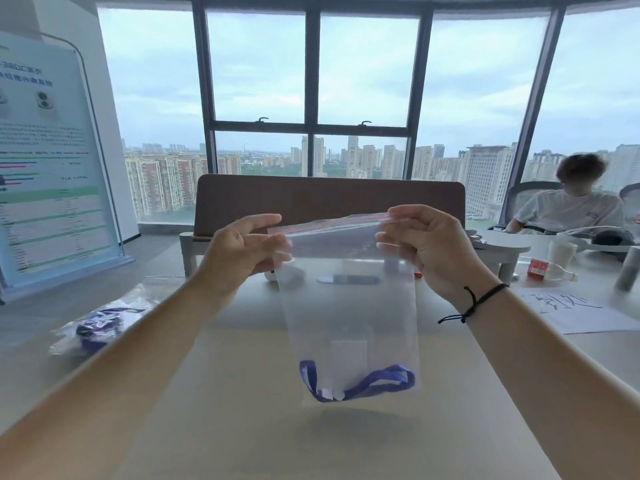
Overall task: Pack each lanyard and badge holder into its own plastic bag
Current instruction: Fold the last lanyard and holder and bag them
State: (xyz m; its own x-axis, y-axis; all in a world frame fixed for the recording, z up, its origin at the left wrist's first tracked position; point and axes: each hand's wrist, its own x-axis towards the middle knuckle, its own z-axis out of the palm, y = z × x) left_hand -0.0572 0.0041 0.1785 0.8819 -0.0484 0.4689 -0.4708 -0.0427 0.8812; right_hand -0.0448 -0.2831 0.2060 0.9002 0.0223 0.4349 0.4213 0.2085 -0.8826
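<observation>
I hold a clear zip-top plastic bag (349, 306) up above the table, hanging upright. At its bottom lie a blue lanyard (367, 382) and a clear badge holder (348, 355). My left hand (242, 251) pinches the bag's top left corner. My right hand (422, 244) grips the top right corner at the red-striped zip strip. Off to the left, on the table, lies a heap of filled plastic bags (100, 323) with blue lanyards inside.
The pale table (242, 427) runs under my arms. A dark chair back (329, 199) stands across it. A printed sheet (571, 310), a red box (536, 268) and a cup (561, 254) lie at right, near a seated person (568, 206). A poster stand (52, 161) is at left.
</observation>
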